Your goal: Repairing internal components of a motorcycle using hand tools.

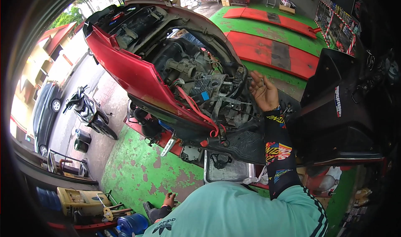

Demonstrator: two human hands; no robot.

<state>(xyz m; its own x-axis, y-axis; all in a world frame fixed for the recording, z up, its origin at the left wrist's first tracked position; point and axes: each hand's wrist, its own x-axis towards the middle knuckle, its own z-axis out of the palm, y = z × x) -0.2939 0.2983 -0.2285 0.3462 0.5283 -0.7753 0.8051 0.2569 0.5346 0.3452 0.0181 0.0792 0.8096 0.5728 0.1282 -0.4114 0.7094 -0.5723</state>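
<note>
A red scooter (129, 70) stands in front of me with its seat and panels off, so the engine (200, 82) and its hoses are bare. My right hand (263, 93), in a patterned sleeve, is raised at the right side of the engine bay. Its fingers pinch a small metal part (261, 82). My left hand (169, 200) hangs low beside my body over the green floor, away from the scooter. It is small in view, and I cannot tell whether it holds anything.
A metal tray (227, 173) with a black part lies under the scooter. A black front fairing (334, 107) stands at the right. Red ramps (271, 53) lie behind it. A parked motorcycle (90, 111) and a car (44, 111) are outside at the left. A blue jug (131, 222) sits near my feet.
</note>
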